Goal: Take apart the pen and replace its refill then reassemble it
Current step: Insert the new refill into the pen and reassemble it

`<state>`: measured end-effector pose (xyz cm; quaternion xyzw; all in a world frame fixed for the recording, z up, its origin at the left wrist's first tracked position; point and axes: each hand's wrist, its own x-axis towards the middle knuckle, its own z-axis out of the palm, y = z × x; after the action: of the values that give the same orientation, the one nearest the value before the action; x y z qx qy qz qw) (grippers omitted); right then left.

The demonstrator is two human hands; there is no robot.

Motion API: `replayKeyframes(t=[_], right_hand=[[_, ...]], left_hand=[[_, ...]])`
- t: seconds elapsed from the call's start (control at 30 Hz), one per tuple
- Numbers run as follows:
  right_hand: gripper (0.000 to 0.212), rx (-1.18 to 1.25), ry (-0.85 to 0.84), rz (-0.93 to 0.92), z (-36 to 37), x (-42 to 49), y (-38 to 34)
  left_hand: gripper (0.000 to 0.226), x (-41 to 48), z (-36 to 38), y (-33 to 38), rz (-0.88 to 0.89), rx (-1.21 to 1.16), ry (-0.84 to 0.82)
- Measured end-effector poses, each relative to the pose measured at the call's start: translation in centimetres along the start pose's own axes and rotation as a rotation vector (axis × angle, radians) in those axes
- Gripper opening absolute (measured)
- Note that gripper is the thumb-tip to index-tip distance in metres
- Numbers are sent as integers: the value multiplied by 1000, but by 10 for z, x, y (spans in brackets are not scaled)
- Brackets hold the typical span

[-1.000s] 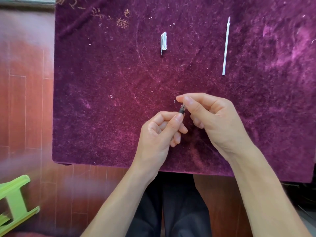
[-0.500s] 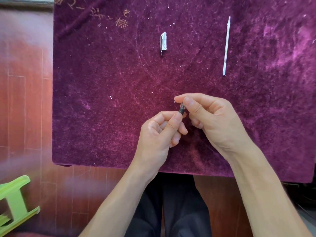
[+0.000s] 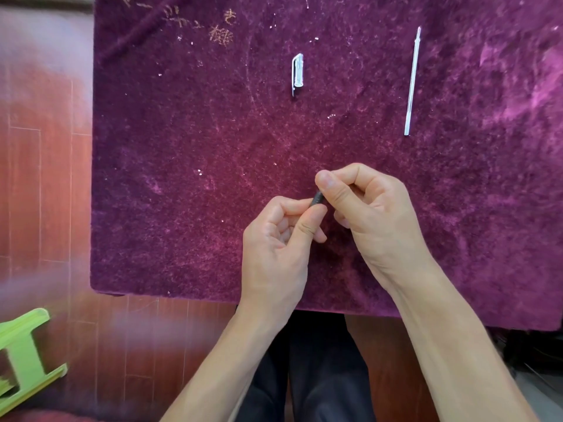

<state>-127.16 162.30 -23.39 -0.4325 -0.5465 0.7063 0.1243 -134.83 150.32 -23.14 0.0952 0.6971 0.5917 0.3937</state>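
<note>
Both hands hold the pen (image 3: 317, 198) over the near middle of the purple cloth; only a short dark piece shows between the fingers. My left hand (image 3: 278, 239) pinches its lower end between thumb and forefinger. My right hand (image 3: 371, 211) grips its upper end, with the thumb tip on top. The rest of the pen is hidden inside the hands. A clear pen cap (image 3: 298, 73) with a clip lies at the far middle. At the far right lies a thin clear refill (image 3: 412, 82), nearly straight up and down.
The purple velvet cloth (image 3: 182, 178) covers the table, and its near edge runs just behind my wrists. Red-brown wooden floor (image 3: 45, 193) lies to the left. A green plastic stool (image 3: 24, 357) stands at the lower left. Dark trousers show below the table edge.
My right thumb has slid slightly along the pen's upper end and the fingers have curled in more. Both hands stay in nearly the same place; cap and refill have not moved.
</note>
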Motion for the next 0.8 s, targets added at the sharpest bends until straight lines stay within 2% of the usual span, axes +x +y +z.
replayKeyframes(t=[0.33,0.53,0.67,0.8], right_hand=[[12,-120,-13,25,-6,14,-13],[5,-326,168,-89,-6,59,-33],[3,-471,213,-163,8,93,-45],[11,-566,243,-232,21,119,-52]], left_hand=[[11,7,-5,5,-106,-15,-31],[15,17,-22,8,-116,-31,-7],[14,21,-31,8,-133,-110,22],[15,25,-38,7,-158,-188,31]])
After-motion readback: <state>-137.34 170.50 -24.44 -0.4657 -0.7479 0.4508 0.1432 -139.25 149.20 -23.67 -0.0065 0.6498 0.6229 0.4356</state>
